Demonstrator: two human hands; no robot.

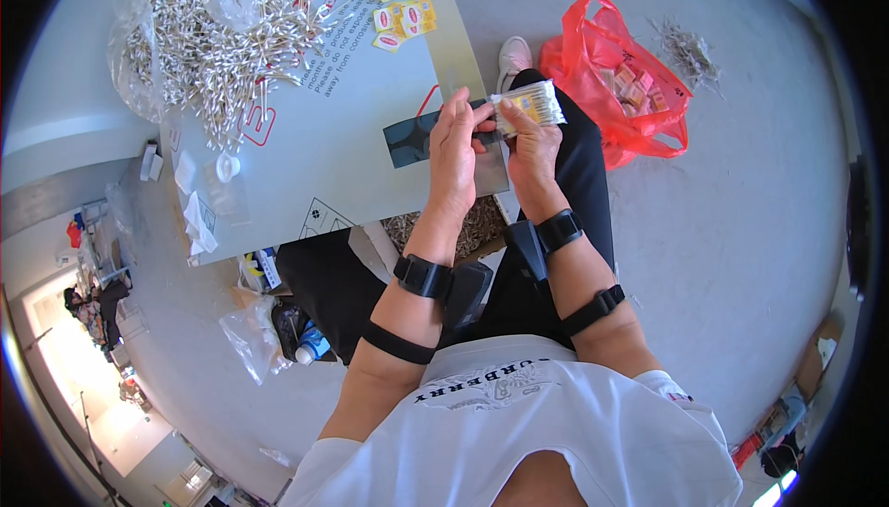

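A small clear packet of cotton swabs [546, 104] with a yellow label is in my right hand [535, 150], thumb on top and fingers beneath. My left hand [454, 150] is upright beside the packet's left end, its fingers stretched out and the tips close to the wrapper. Whether those fingertips touch the wrapper is hard to make out. Under my left hand, at the table's edge, lies a dark rectangular sheet [406, 143]. Several yellow-and-white cards [405, 18] are spread farther off on the table. At the far left, loose cotton swabs [222, 53] spill from a big clear bag.
The table [306, 169] has a printed light covering; a white roll [227, 167] and paper scraps sit at its left. Right of my leg, a red plastic bag [607, 90] holds small packets. Loose swabs [687, 51] lie on the floor; below the table is a box [449, 229] of brownish bits.
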